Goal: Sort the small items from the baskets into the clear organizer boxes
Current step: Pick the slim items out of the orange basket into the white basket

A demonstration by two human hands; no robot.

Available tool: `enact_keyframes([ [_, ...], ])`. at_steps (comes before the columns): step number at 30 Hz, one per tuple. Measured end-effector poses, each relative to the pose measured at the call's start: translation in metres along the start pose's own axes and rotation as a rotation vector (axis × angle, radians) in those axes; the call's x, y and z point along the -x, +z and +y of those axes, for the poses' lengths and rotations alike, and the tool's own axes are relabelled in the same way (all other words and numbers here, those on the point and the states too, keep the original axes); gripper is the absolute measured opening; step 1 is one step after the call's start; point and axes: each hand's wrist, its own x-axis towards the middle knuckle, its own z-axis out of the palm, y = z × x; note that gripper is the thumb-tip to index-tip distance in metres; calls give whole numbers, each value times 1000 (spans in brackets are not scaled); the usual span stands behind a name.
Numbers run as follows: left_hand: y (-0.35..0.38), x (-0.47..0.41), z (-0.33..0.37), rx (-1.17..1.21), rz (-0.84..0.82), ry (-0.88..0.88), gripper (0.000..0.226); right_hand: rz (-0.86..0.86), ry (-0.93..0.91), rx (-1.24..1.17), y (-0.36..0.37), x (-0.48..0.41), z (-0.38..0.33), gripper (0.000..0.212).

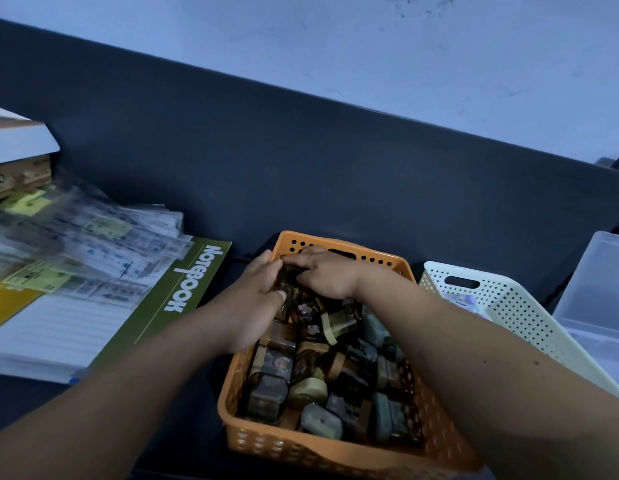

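Nearest you, the orange basket (301, 448) is heaped with small cases (266, 396), tinted and lying at all angles, so pulling one from the pile can roll its neighbours or flick one over the low wall. Both your forearms reach across that heap, and a dropped wrist would knock the top layer about. At the far end of the basket your hands meet. Your left hand (256, 299) has thumb and fingers curled round one of the cases. Your right hand (321, 275) is curled down over the same cluster, but I cannot tell whether it has anything clamped. With two hands on one knot of smooth cases, you risk lifting more than you mean to and shedding the extra on the way across. That way leads right, over the white basket (508, 306), to the clear organizer box (599, 289), which is only partly in view. A loose pinch could drop a case into the wrong basket. Further left, the notebook (169, 306) and the loose sheets (93, 244) lie close enough to hide a stray case.
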Motion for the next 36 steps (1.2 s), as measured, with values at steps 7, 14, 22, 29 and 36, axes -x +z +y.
enact_keyframes([
  [7, 0, 2, 1, 1, 3, -1, 57, -20, -60, 38, -8, 28, 11, 34],
  [14, -1, 3, 3, -24, 19, -12, 58, 15, 6, -9, -7, 93, 44, 18],
  [22, -4, 5, 11, -192, 16, -37, 62, 242, -51, -262, -12, 133, 57, 13],
  [29, 2, 11, 45, -406, 57, -22, 66, 379, -22, -339, -20, 169, 85, 16],
  [36, 51, 14, 88, -559, -47, 34, 71, 437, 61, -422, -20, 210, 128, 12],
])
